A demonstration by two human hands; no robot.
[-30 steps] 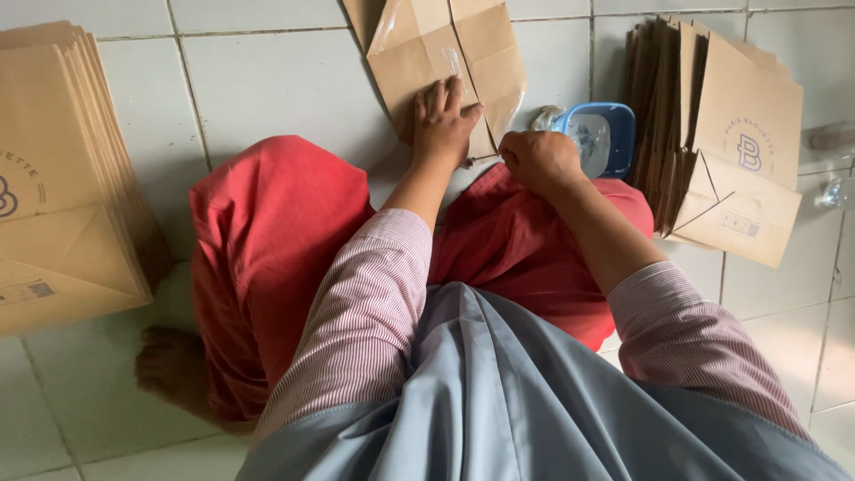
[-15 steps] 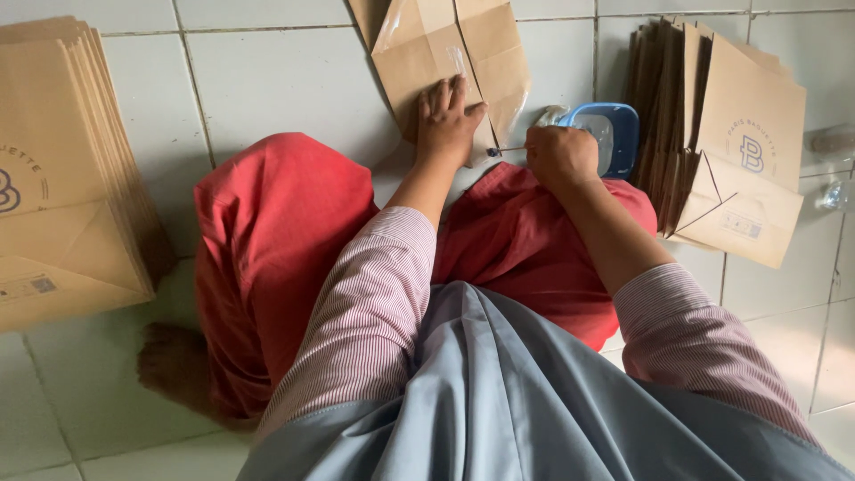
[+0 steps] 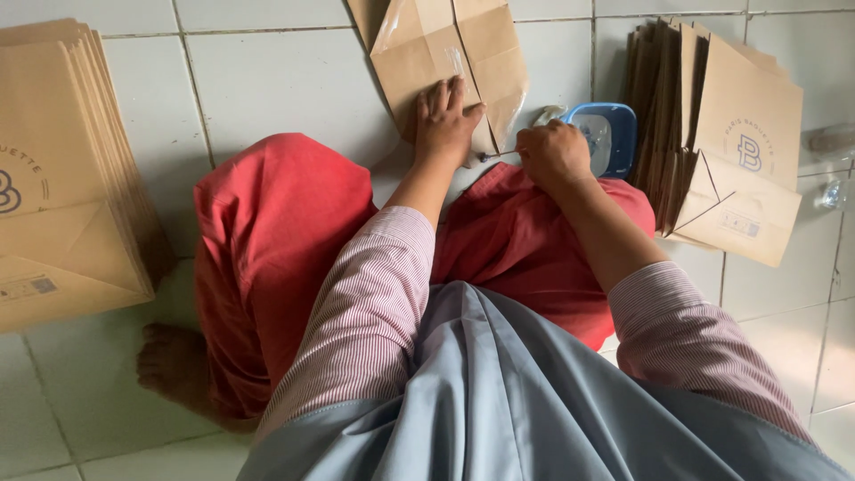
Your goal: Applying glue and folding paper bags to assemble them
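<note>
A stack of flat brown bags (image 3: 62, 169) lies at the tiled floor's (image 3: 267, 80) left edge. The left hand (image 3: 443, 120) presses flat, fingers spread, on an unfolded paper bag (image 3: 445, 53) at the floor's top edge. The right hand (image 3: 552, 153) is fisted around what may be a thin brush (image 3: 495, 155), beside a blue tub (image 3: 606, 134) and another bag pile (image 3: 721, 134).

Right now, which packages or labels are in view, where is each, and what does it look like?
Flat brown paper bag: top centre on the floor, under the left hand.
Bag stack: left edge, brown, dark round logo.
Bag stack: right, brown, small logo, pale label.
Blue tub: beside the right hand.
</note>
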